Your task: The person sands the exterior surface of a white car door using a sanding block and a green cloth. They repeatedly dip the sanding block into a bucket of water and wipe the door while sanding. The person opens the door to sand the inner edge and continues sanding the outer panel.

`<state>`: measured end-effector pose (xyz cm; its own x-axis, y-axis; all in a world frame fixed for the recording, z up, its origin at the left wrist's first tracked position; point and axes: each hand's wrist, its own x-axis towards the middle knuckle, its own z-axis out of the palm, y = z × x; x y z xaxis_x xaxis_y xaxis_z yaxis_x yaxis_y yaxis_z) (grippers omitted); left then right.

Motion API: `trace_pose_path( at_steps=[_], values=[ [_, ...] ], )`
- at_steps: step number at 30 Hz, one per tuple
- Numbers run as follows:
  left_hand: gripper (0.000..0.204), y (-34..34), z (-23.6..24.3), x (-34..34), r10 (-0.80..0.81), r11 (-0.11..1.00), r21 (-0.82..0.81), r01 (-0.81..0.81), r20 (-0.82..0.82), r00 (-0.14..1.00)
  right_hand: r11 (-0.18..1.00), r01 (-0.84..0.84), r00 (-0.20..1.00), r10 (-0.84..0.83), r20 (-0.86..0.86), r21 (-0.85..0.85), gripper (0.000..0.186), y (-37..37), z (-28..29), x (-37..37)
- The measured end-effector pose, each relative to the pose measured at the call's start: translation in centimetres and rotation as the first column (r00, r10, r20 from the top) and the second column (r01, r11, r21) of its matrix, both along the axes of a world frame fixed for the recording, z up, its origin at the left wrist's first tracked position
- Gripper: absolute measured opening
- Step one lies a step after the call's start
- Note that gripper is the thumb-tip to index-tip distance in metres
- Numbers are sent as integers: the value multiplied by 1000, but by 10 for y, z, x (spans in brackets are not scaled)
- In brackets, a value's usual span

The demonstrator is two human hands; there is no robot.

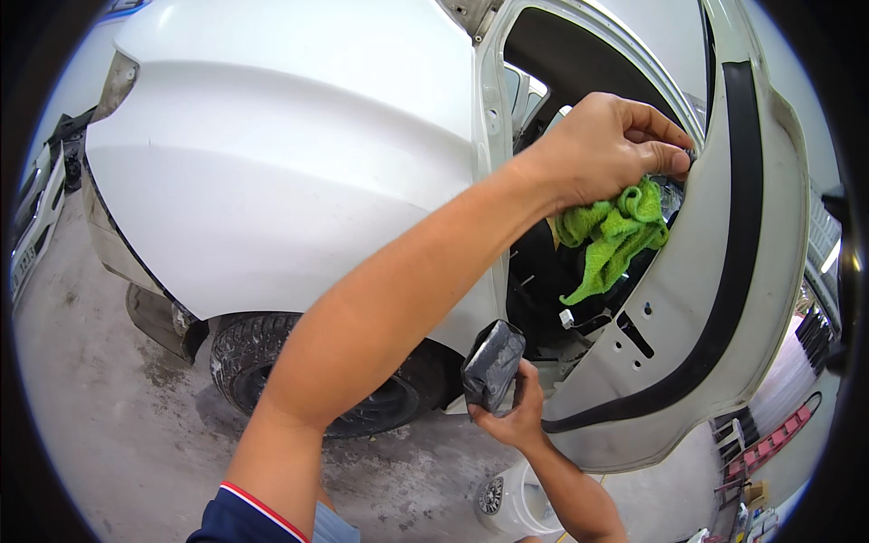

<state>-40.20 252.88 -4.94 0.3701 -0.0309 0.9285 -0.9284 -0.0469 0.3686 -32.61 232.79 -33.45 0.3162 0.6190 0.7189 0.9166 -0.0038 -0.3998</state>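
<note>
Left hand: the left hand is up at the edge of the pale car door, back of the hand facing the camera. Thumb and index finger sit close together, just a narrow gap, by a small dark bit at the door edge. Honestly can't tell if they're pinching it.
Green rag: the bright green cloth hangs bunched right below those fingers. Can't tell whether the hidden ones grip it or it's draped on something.
Right hand: the right hand is lower down, thumb and fingers wrapped around the bottom end of the block.
Grey block: the dark grey block sticks up out of the right fingers, tilted, kinda shiny on one face.
Door stuff: the black strip curves down the door, to the right of the left fingertips. A little white plug is above the right fingers, below the rag.
Bodywork: the white car panel fills the area left of both hands' fingers.
Down low: the tyre is left of the right fingers, and the white bucket is on the floor below them.
</note>
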Motion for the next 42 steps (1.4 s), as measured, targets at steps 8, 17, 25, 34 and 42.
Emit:
trace_pose_path(
  at_steps=[8, 17, 25, 34, 42],
  values=[
    [23, 6, 7, -9, 288, 929, 135, -345, 324, 901, 1000, 18, 1000, -18, 9, 11, 85, 0, -7, 7],
    [24, -3, -4, 9, 412, 900, -156, -406, 607, 680, 999, -21, 997, 17, -82, -48, 84, 1, -12, 9],
    [35, -12, -3, 22, 551, 802, -296, -518, 700, 454, 999, 35, 999, -35, -7, -42, 84, 2, -15, 10],
    [37, -27, -6, 31, 718, 647, -497, -579, 653, 241, 998, 55, 998, -54, 31, -20, 82, 3, -16, 11],
    [37, -12, -3, 21, 632, 681, -385, -623, 738, 236, 998, 59, 998, -59, 2, -10, 83, 3, -14, 9]
  ],
)
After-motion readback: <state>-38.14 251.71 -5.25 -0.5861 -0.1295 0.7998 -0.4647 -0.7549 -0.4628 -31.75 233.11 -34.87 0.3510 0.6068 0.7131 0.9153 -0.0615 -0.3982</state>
